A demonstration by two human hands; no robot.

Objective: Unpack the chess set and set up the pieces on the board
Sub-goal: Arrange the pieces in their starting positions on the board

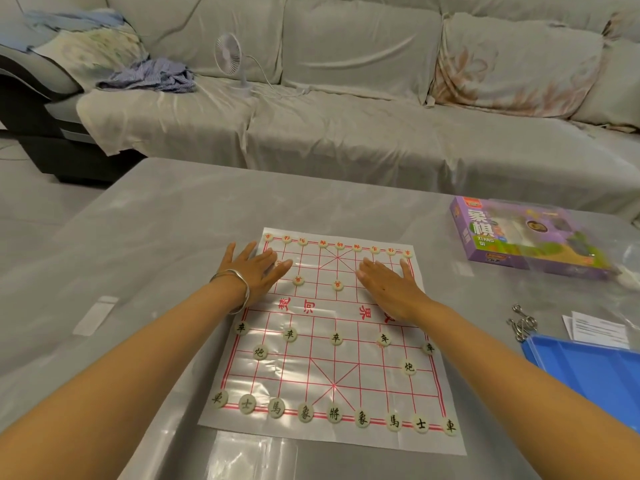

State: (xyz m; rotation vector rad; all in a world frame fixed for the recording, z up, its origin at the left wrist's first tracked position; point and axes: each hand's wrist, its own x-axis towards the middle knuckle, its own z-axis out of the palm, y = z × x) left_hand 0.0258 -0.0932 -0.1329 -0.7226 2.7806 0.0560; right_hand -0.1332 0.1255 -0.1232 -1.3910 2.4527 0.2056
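Soft, even indoor light. Glare patches lie on the glossy board (301, 375) and near table (156, 220). Wide-angle distortion bends the edges; the far sofa (346, 81) appears slightly soft.

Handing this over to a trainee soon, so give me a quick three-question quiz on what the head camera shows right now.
1. True or false: the left hand and right hand are both open, palms down, over the far, red half of the board.
2. The purple box sits on which side of the board? A left; B right; C on top of it.
3. How many black pieces stand in the nearest row?
Key: 1 true; 2 B; 3 nine.
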